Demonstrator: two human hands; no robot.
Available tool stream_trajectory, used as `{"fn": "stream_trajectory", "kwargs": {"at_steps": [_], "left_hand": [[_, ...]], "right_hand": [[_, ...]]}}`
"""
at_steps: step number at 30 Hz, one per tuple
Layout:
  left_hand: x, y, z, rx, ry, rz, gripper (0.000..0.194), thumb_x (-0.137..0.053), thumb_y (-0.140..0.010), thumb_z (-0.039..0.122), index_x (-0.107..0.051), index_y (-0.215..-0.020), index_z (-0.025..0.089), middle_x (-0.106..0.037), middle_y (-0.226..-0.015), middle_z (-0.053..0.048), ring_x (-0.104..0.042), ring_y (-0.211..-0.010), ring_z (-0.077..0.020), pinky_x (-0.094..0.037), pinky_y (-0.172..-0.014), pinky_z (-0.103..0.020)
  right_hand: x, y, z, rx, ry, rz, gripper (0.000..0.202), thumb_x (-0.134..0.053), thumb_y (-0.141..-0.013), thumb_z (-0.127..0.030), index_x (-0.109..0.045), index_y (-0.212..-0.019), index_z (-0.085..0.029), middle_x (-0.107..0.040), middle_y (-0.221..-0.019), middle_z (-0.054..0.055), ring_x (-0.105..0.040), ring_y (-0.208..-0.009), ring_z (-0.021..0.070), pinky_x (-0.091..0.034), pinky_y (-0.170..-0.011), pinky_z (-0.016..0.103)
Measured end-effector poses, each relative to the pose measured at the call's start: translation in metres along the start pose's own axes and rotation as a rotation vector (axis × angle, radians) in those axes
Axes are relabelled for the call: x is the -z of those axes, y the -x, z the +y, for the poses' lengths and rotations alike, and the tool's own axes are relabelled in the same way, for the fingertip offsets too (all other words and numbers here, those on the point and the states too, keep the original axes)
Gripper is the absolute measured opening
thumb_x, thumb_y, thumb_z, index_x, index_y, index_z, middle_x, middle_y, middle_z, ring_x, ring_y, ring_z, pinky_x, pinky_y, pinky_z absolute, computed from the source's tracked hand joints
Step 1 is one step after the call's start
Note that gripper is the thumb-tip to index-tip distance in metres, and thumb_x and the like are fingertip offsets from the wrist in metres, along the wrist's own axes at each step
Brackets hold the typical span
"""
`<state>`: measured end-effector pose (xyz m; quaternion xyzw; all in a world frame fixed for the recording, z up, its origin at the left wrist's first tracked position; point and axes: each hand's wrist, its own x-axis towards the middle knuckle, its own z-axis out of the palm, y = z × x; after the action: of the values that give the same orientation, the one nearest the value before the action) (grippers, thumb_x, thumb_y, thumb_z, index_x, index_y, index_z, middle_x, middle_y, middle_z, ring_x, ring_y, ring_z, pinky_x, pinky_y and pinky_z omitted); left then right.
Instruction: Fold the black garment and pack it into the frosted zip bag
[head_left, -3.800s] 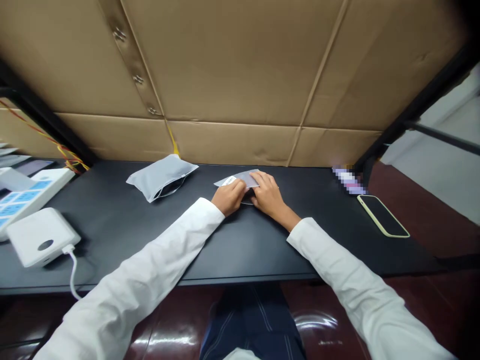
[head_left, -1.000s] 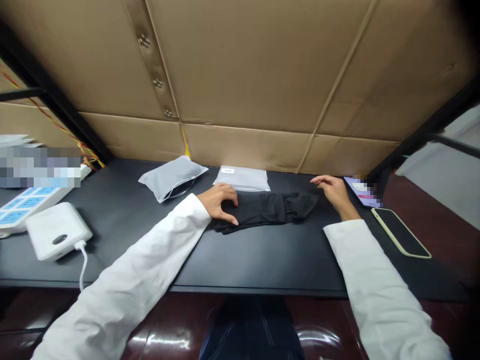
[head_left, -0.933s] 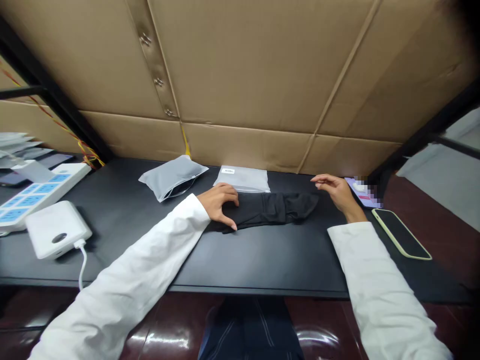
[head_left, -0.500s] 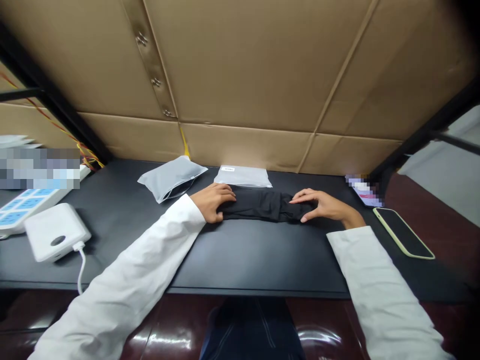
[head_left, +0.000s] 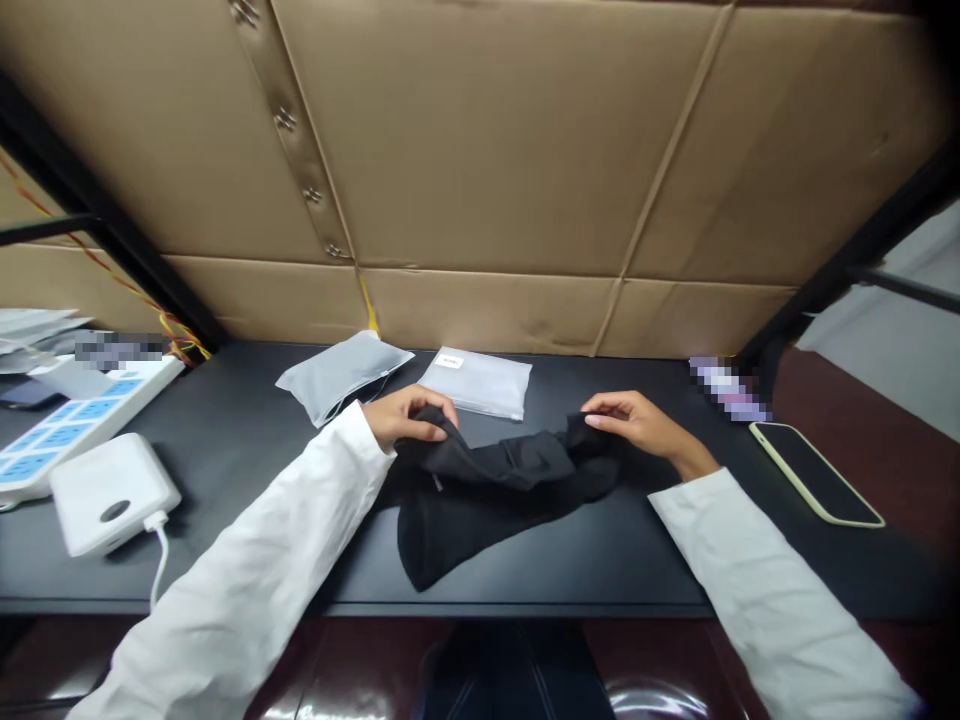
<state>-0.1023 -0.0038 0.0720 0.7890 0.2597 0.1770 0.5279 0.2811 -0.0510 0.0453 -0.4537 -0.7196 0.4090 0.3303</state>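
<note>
A black cloth garment [head_left: 487,500] hangs loosely between my two hands over the dark table; its exact kind is unclear. My left hand [head_left: 416,415] pinches its left upper edge between thumb and fingers. At the other end, my right hand [head_left: 626,420] grips a bunched part of the fabric. The middle sags, and a flap drapes down toward the table's front edge. Just behind the garment lies a flat frosted plastic bag [head_left: 480,382] with a small white label. A second frosted bag [head_left: 337,370], puffier and with its mouth parted, rests behind my left hand.
On the left are a white power strip [head_left: 82,420] and a white boxy device [head_left: 112,495] with a cable. A phone in a pale green case [head_left: 817,475] lies at right, near a blurred item [head_left: 727,388]. Cardboard [head_left: 480,150] walls the back of the black table [head_left: 247,390].
The garment lay folded in a flat strip under my hands. Now both hands have lifted its upper edge, and it has opened out, with a flap falling toward me.
</note>
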Motion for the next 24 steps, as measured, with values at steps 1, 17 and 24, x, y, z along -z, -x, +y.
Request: {"fn": "stream_trajectory", "kwargs": {"at_steps": [1,17,24], "left_hand": [[0.001,-0.002,0.000,0.040,0.056,0.076,0.028,-0.072,-0.071,0.039,-0.067,-0.082,0.013,-0.067,-0.072,-0.003,-0.062,-0.064,-0.0152,-0.047,-0.059,-0.024],[-0.018,-0.007,-0.003,-0.240,0.158,-0.355,0.041,-0.081,-0.064,0.057,-0.077,-0.077,0.018,-0.072,-0.072,-0.010,-0.065,-0.068,-0.0221,-0.050,-0.068,-0.033],[-0.025,-0.006,-0.007,-0.132,0.007,-0.668,0.060,-0.084,-0.061,0.057,-0.074,-0.108,0.020,-0.076,-0.092,-0.010,-0.069,-0.079,-0.0210,-0.050,-0.067,-0.028]], "right_hand": [[-0.003,-0.001,0.002,-0.022,-0.036,0.015,0.033,-0.069,-0.079,-0.049,-0.073,-0.092,-0.019,-0.073,-0.091,0.006,-0.067,-0.085,0.0225,-0.052,-0.079,0.035],[0.008,0.006,-0.020,0.012,-0.041,-0.472,0.020,-0.075,-0.077,-0.039,-0.079,-0.083,-0.020,-0.072,-0.098,0.006,-0.066,-0.090,0.0198,-0.049,-0.084,0.032],[0.003,0.006,-0.016,0.040,0.242,-0.427,0.021,-0.083,-0.065,-0.042,-0.079,-0.077,-0.025,-0.070,-0.100,0.004,-0.064,-0.097,0.0221,-0.048,-0.090,0.034]]}}
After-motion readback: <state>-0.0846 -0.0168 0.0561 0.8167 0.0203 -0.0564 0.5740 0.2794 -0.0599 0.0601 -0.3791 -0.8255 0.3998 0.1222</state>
